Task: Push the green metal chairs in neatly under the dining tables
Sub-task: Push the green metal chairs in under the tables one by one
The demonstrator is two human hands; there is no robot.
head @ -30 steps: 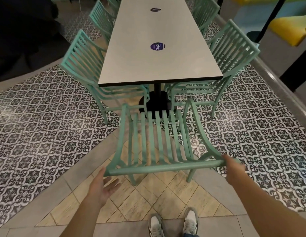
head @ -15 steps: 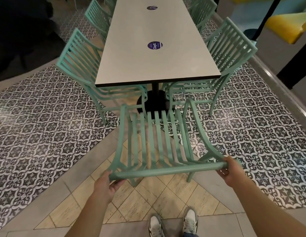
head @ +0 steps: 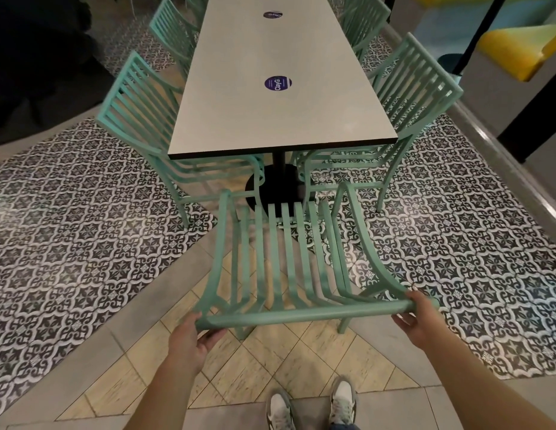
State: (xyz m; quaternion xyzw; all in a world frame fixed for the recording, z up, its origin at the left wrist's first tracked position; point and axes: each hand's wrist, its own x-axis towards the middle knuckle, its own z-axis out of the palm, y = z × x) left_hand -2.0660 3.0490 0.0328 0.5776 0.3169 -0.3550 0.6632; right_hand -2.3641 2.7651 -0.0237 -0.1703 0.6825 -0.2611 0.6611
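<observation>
A green metal chair (head: 289,262) stands in front of me at the near end of a long white dining table (head: 280,119), its slatted seat facing the table and short of the table's edge. My left hand (head: 190,336) grips the left end of the chair's top rail. My right hand (head: 418,315) grips the rail's right end. Two more green chairs flank the table end, one on the left (head: 140,128) and one on the right (head: 407,97), both tucked partly under the tabletop.
The table's black pedestal base (head: 276,187) sits just beyond the chair's front legs. More green chairs line both sides farther back. A raised grey ledge (head: 518,169) runs along the right. My shoes (head: 311,408) stand on the tiled floor.
My left hand has risen from below the rail and closed round its left end. My right hand has tightened on the right end. The chair has barely shifted.
</observation>
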